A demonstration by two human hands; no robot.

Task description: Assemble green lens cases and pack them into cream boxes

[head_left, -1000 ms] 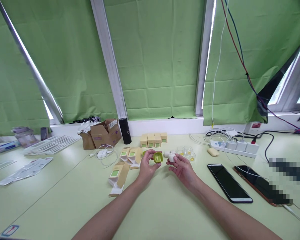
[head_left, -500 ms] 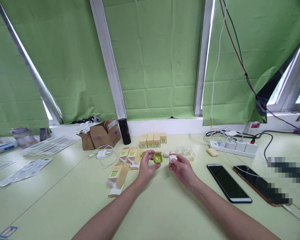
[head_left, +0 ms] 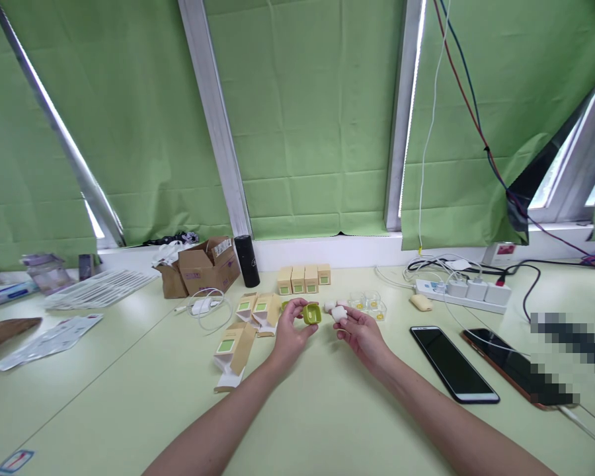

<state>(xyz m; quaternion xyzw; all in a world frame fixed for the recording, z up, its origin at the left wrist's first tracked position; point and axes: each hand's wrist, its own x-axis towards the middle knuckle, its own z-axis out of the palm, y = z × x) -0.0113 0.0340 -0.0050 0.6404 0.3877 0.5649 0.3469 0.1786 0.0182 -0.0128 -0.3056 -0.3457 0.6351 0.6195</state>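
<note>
Between the fingers of my left hand [head_left: 290, 328] is a small square green case [head_left: 312, 314], its hollow inside facing me. My right hand [head_left: 363, 335] pinches a small white rounded block [head_left: 339, 313] just to the right of the case; the two do not touch. Behind it lie other small pale pieces [head_left: 330, 305], partly hidden by the block and fingers. To the right stand several clear little containers [head_left: 371, 303] with yellow spots. Left of my left hand lie opened cardboard boxes [head_left: 235, 344] with green labels.
Small closed boxes [head_left: 298, 279] stand in a row at the back, near a black cylinder [head_left: 246, 261] and a brown carton [head_left: 208, 266]. Two phones [head_left: 453, 363] and a power strip [head_left: 463, 293] lie on the right. Another person's arm [head_left: 7, 334] reaches in at the far left.
My right hand has turned the white block slightly and brought it a little left, towards the green case. My left hand is nearly still. Another person's arm has come in at the left edge.
</note>
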